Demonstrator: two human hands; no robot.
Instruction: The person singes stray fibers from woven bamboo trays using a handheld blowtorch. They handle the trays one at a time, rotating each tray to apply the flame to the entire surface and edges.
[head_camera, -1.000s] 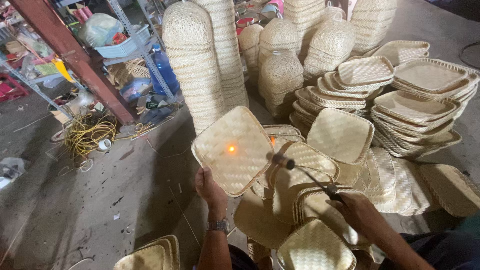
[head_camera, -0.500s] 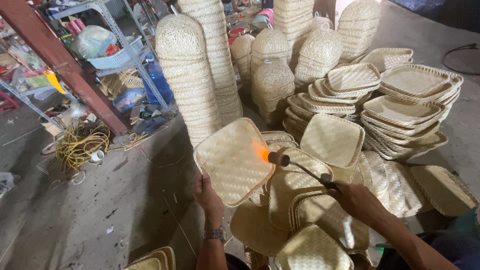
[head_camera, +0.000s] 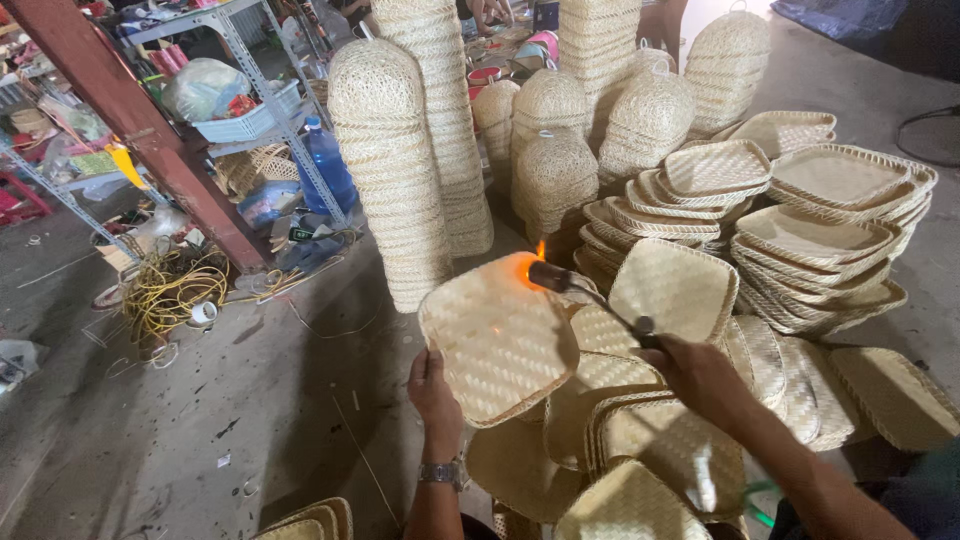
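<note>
My left hand (head_camera: 434, 388) grips the lower left edge of a square woven bamboo tray (head_camera: 497, 338), holding it tilted up in front of me. My right hand (head_camera: 699, 371) holds a gas torch (head_camera: 585, 293) by its thin metal stem. The torch's dark nozzle points at the tray's upper right corner, where an orange flame (head_camera: 527, 267) licks the rim. A watch sits on my left wrist. Beneath the tray lie more woven trays (head_camera: 640, 440) of the same kind, overlapping one another.
Tall stacks of woven baskets (head_camera: 392, 170) and dome-shaped covers (head_camera: 553, 170) stand behind. Stacked square trays (head_camera: 820, 230) fill the right. At left are a metal shelf rack (head_camera: 250, 110), a red post (head_camera: 150, 140), a blue bottle (head_camera: 328, 165) and coiled yellow cord (head_camera: 170, 290) on the concrete floor.
The flame has shifted from the tray's middle up to its upper right corner. The tray is turned slightly, and both hands stay on tray and torch.
</note>
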